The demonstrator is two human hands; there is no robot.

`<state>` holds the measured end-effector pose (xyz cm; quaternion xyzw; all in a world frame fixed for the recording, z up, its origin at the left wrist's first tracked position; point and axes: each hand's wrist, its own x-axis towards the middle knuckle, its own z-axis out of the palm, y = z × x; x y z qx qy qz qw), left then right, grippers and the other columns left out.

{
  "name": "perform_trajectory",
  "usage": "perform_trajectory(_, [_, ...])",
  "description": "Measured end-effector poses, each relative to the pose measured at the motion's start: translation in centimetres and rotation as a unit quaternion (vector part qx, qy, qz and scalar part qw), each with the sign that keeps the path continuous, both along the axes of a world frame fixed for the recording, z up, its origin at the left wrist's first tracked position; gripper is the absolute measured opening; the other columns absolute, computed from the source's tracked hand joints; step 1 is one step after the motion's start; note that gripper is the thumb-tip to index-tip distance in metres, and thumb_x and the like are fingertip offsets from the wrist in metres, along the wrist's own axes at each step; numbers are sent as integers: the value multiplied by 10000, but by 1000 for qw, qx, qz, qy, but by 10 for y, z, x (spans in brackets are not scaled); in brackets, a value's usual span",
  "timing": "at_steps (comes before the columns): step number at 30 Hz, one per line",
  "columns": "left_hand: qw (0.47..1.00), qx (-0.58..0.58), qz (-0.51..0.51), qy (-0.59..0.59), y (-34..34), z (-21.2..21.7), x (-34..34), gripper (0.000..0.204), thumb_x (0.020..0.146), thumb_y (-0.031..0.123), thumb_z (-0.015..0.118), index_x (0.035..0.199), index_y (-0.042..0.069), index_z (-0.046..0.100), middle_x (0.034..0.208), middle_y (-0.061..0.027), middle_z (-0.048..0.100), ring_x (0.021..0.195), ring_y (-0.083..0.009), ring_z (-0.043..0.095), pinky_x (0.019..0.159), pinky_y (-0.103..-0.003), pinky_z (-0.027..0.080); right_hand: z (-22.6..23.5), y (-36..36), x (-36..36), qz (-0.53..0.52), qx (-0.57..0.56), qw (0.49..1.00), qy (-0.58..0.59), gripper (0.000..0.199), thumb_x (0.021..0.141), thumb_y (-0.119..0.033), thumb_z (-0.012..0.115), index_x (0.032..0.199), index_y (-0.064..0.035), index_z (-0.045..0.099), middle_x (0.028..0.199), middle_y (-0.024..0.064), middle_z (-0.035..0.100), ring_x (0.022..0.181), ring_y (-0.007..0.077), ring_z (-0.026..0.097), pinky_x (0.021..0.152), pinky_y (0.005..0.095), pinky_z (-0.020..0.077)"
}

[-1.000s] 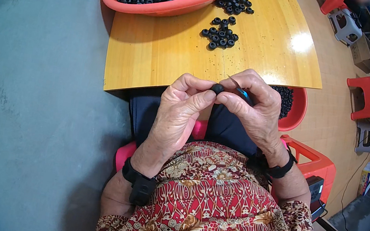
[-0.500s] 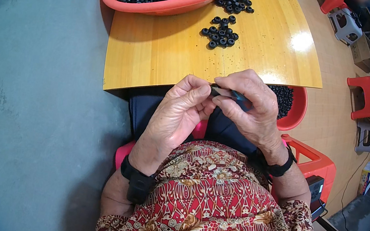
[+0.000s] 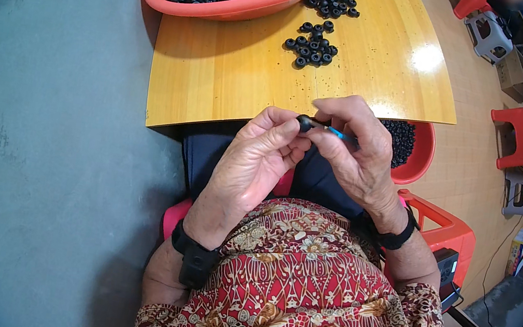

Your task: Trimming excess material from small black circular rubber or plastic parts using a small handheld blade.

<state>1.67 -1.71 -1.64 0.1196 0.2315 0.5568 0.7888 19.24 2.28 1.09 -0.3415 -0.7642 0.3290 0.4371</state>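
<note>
Between the thumb and fingers of my left hand [image 3: 251, 151] is a small round black rubber-like piece [image 3: 305, 124]. Close against it, my right hand [image 3: 363, 149] grips a small blue and dark tool [image 3: 340, 135] with a thin tip pointing at the piece. Fingers cover most of the tool, so its exact kind is hidden. Both hands meet above my lap, just off the near edge of the wooden table [image 3: 217, 98]. Loose black pieces [image 3: 311, 48] of the same look lie in a cluster on the table.
A large red basin [image 3: 230, 16] heaped with black pieces stands at the far left of the table. Below the table's right edge sits another red basin [image 3: 421, 158] holding small black pieces. A red stool [image 3: 450, 227] is at my right; more stools and a cardboard box [image 3: 516, 75] stand beyond.
My right index finger has lifted and the thumb has shifted, tilting the tool. The black piece now shows more fully in my left fingertips. The basins and the loose pieces have stayed put.
</note>
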Motion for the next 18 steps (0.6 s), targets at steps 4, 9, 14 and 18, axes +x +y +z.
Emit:
perform_trajectory(4, [999,-13,-4,-32,0,2,-3,91,940,93,611,1030,83,610,1004,-69,669,922,-145,624,858,-294,491,-4,-2,1,-45,6,999,22,245,874,-82,669,1064,-6,532,952,136,589,758,231,583,683,319,491])
perform_trajectory(9, [997,-33,-7,-64,0,5,-4,104,939,80,603,1042,68,609,999,-79,670,927,-159,628,847,-313,497,-3,2,2,-50,76,996,-12,202,828,-30,690,987,-17,566,978,143,592,826,259,606,704,334,500])
perform_trajectory(14, [995,-50,15,-90,0,5,-3,73,935,67,608,1008,71,607,986,-87,670,874,-159,638,819,-307,516,-1,2,0,-31,146,989,-21,228,754,-4,745,931,-25,602,963,133,608,857,272,627,706,344,515])
perform_trajectory(18, [993,-55,22,-107,0,6,-3,72,937,54,597,1008,65,607,977,-89,673,873,-172,647,820,-317,519,-3,1,0,-4,137,991,-15,253,731,-13,766,946,-26,632,932,119,623,831,259,631,687,341,520])
